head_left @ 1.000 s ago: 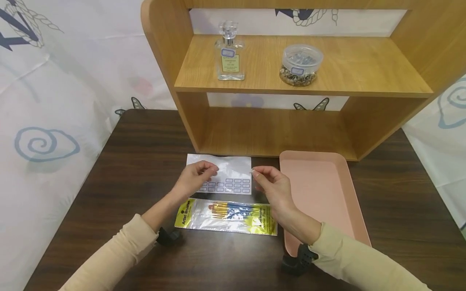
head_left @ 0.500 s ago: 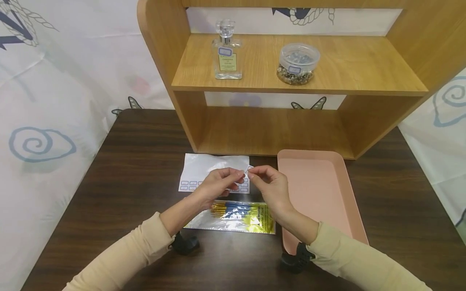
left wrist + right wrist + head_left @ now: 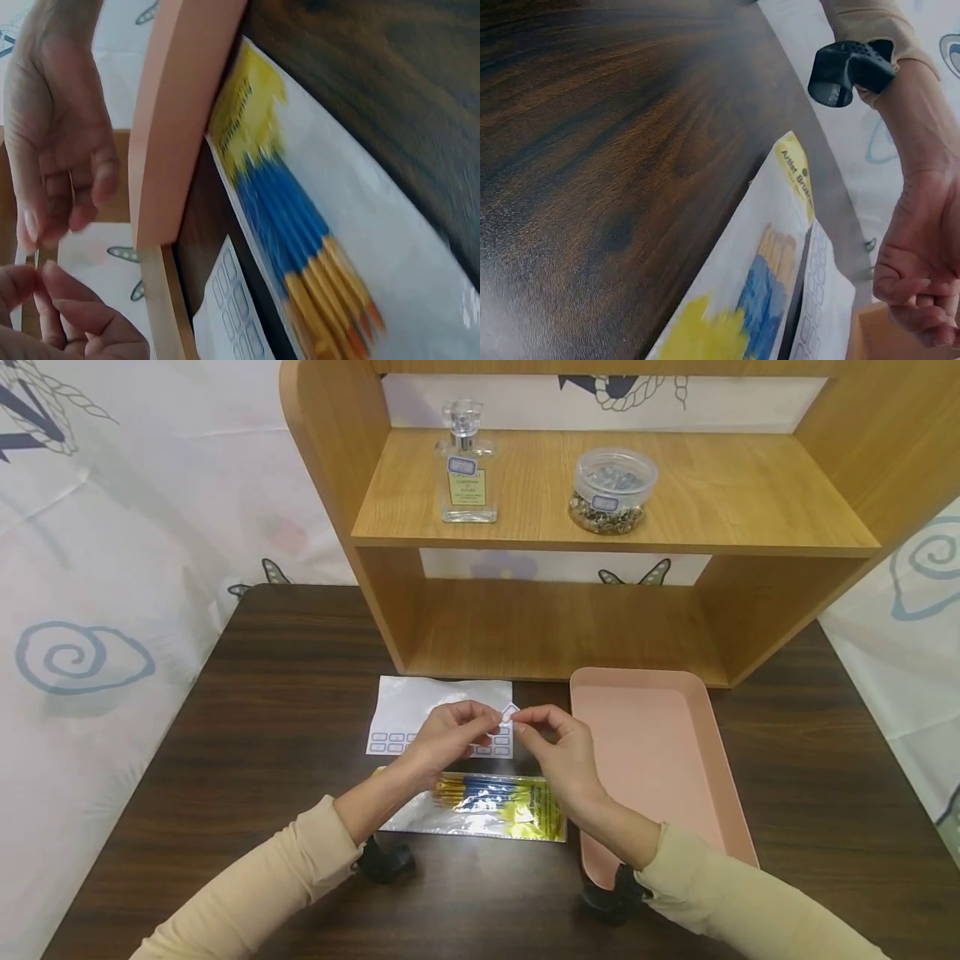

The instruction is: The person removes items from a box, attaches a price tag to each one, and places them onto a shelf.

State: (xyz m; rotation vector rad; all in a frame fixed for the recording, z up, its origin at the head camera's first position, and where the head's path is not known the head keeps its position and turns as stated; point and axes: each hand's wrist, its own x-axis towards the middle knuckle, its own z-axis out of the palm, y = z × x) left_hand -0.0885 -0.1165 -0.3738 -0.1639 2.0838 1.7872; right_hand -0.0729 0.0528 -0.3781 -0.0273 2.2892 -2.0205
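A small blue-bordered sticker label point(image 3: 510, 711) is up in the air between both hands in the head view. My right hand point(image 3: 561, 752) pinches it between thumb and forefinger. From the other side my left hand point(image 3: 447, 739) pinches its edge, thumb against forefinger. Below the hands a white sheet of stickers point(image 3: 405, 706) lies on the table, partly covered by the left hand. Nearer the front is a clear and yellow pack of artist brushes point(image 3: 498, 806) with blue handles; its left end is hidden by the left hand and wrist. In the left wrist view the fingertips of both hands almost meet.
A pink tray point(image 3: 645, 752) lies to the right, partly under the right forearm. Behind stands a wooden shelf point(image 3: 615, 550); a labelled glass perfume bottle point(image 3: 468, 485) and a labelled round clear jar point(image 3: 611, 493) of small metal pieces stand on its upper board.
My left hand has moved right, from over the sticker sheet to the label in the right hand. The right hand has barely moved. In the last half second the label has turned slightly.
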